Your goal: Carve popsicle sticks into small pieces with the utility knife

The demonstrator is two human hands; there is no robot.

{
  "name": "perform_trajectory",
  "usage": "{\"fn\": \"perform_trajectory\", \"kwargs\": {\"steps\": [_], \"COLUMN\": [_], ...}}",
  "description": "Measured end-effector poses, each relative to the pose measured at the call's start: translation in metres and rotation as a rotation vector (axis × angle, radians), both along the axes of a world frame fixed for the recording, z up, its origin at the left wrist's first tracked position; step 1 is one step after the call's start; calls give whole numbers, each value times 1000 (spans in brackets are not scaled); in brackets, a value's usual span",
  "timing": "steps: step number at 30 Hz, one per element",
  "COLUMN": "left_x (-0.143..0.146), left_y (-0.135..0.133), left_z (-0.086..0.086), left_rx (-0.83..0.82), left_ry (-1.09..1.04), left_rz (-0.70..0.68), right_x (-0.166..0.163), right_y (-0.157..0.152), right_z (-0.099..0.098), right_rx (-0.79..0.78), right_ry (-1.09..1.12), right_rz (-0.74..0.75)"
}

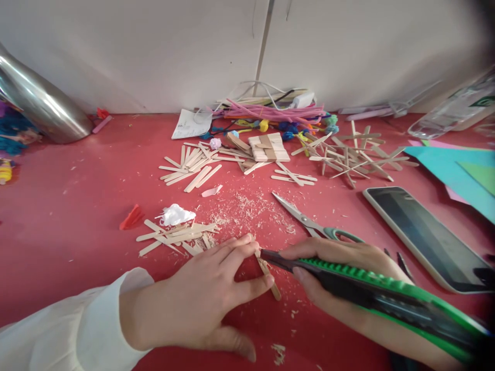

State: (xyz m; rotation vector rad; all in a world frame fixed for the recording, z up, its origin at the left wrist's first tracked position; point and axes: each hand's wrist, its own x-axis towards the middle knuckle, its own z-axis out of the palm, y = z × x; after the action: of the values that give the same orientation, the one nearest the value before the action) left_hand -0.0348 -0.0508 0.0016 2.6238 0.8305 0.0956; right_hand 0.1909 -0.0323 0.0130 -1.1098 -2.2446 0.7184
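Note:
My left hand (201,299) lies palm down on the red table, fingers spread, pressing a wooden craft stick (275,291) against the surface. In my right hand (336,278) is a green and black utility knife (371,288), its tip touching or very near the stick by my left fingertips. The fingers partly cover the stick's upper end, so the exact contact is hidden. Wood shavings (251,206) are scattered just beyond both hands. Past the right hand lie scissors (305,219) with grey-green handles. Cut sticks (174,236) sit beyond my left hand.
A phone (421,237) lies at the right, with coloured paper (448,167) behind it. Loose craft sticks (359,154), a bundled stack (278,147) and pink pipe cleaners (270,111) line the back by the wall. A metal bottle (42,98) leans at the far left.

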Motion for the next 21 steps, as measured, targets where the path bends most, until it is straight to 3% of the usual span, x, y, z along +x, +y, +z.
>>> {"fn": "perform_trajectory", "kwargs": {"steps": [7, 21], "left_x": [0, 1], "left_y": [0, -1], "left_z": [-1, -1], "left_rx": [17, 9], "left_ry": [-37, -5], "left_rz": [10, 8], "right_x": [-2, -3], "right_y": [-2, -5], "right_z": [0, -3], "right_rx": [58, 68], "right_ry": [-29, 12], "right_rz": [27, -67]}}
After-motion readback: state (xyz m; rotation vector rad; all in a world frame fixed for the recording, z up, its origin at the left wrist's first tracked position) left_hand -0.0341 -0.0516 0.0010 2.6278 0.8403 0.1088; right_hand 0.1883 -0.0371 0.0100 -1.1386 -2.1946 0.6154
